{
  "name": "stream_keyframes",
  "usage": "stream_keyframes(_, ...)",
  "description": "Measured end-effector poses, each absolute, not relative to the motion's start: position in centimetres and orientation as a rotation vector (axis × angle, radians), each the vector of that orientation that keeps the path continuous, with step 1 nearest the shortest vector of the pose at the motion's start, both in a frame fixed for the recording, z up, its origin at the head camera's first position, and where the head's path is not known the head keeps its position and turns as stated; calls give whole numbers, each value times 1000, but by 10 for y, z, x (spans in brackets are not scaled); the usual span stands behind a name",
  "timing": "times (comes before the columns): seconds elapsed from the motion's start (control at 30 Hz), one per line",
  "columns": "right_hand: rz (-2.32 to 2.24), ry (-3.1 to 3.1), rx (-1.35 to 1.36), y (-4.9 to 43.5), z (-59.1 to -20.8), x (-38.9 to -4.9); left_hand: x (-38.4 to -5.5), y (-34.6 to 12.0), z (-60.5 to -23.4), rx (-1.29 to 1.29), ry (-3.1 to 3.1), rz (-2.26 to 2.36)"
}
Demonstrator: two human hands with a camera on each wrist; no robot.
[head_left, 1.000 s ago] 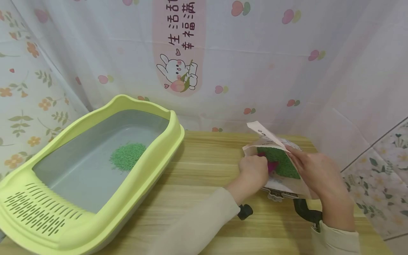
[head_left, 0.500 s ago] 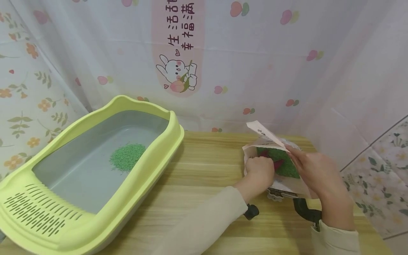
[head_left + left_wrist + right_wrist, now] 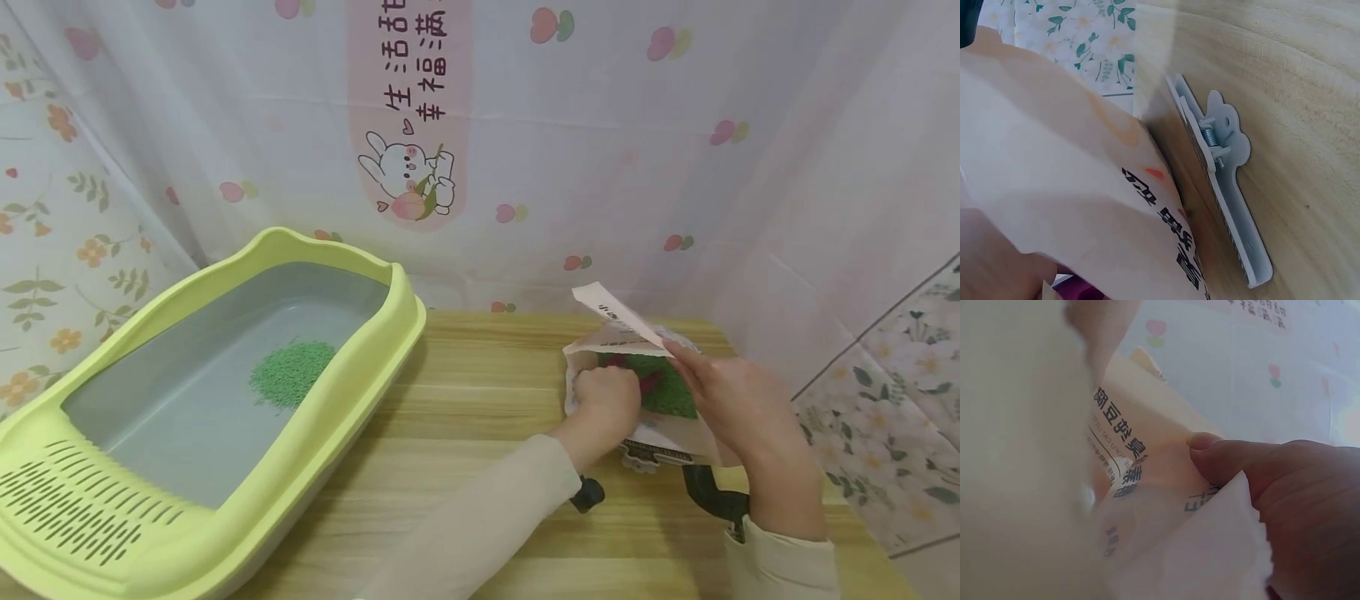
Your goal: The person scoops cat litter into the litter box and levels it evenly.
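Observation:
An opened paper bag (image 3: 667,432) of green cat litter pellets (image 3: 678,392) lies on the table at the right in the head view. My left hand (image 3: 606,404), at the bag's mouth, grips a magenta scoop (image 3: 649,382) that dips into the pellets. Most of the scoop is hidden by the hand and bag; a sliver of magenta shows low in the left wrist view. My right hand (image 3: 738,400) pinches the bag's upper edge and keeps the mouth apart. Its thumb (image 3: 1216,453) presses on the printed paper in the right wrist view.
A litter box with a yellow-green rim (image 3: 390,333) and grey basin stands at the left, a pile of green pellets (image 3: 292,373) on its floor. A pale grey bag clip (image 3: 1225,169) lies on the wooden table (image 3: 465,467) beside the bag. A printed curtain (image 3: 525,133) hangs behind.
My left hand has moved right and farther into the bag's mouth with the scoop, so less magenta shows. My right hand keeps its hold on the bag. The head view has shifted slightly.

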State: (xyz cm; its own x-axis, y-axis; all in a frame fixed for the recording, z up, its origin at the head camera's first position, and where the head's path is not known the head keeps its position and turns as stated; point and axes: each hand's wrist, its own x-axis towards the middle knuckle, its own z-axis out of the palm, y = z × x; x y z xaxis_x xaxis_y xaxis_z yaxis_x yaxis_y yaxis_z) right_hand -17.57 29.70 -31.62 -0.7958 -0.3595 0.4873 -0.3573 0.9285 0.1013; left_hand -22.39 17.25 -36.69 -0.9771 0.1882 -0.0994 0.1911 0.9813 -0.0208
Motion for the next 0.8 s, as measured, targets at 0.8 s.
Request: stream_keyframes(0.8, 13, -2574, 525, 299, -316, -179, -234, 159, -392, 448, 3228, -96)
